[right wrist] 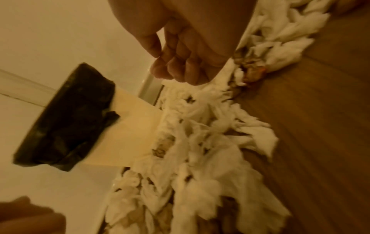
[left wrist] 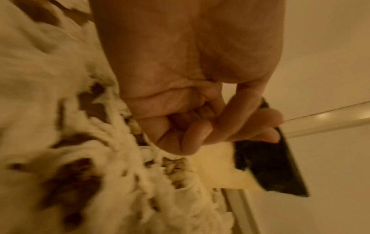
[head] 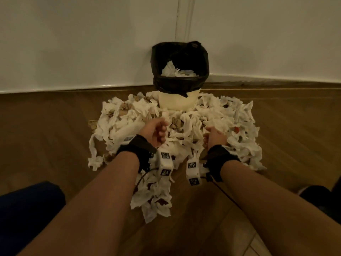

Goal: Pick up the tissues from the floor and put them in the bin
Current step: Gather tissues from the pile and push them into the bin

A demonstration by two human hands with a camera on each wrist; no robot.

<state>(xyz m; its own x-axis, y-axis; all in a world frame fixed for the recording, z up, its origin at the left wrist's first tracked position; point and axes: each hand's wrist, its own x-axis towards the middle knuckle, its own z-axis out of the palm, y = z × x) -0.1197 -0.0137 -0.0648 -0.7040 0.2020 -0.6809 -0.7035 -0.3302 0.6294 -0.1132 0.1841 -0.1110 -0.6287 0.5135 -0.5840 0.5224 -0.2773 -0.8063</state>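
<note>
A heap of crumpled white tissues [head: 129, 122] covers the wooden floor around a cream bin [head: 178, 102] lined with a black bag; more tissues [head: 177, 72] lie inside it. My left hand [head: 157, 131] hovers just above the heap, left of centre, fingers loosely curled and holding nothing. The left wrist view shows that left hand [left wrist: 190, 126] empty over the tissues [left wrist: 40, 79], with the bin [left wrist: 270, 166] beyond. My right hand [head: 215, 135] hangs low over the heap's right half. In the right wrist view the right hand [right wrist: 180, 63] is loosely curled and empty above the tissues [right wrist: 200, 142], beside the bin [right wrist: 66, 120].
The bin stands in a corner against a white wall with a skirting board [head: 73, 87]. Bare wooden floor [head: 46, 126] lies left and right of the heap. My knees show at bottom left [head: 27, 209] and bottom right [head: 317, 196]. A strip of tissues [head: 155, 196] runs toward me between my forearms.
</note>
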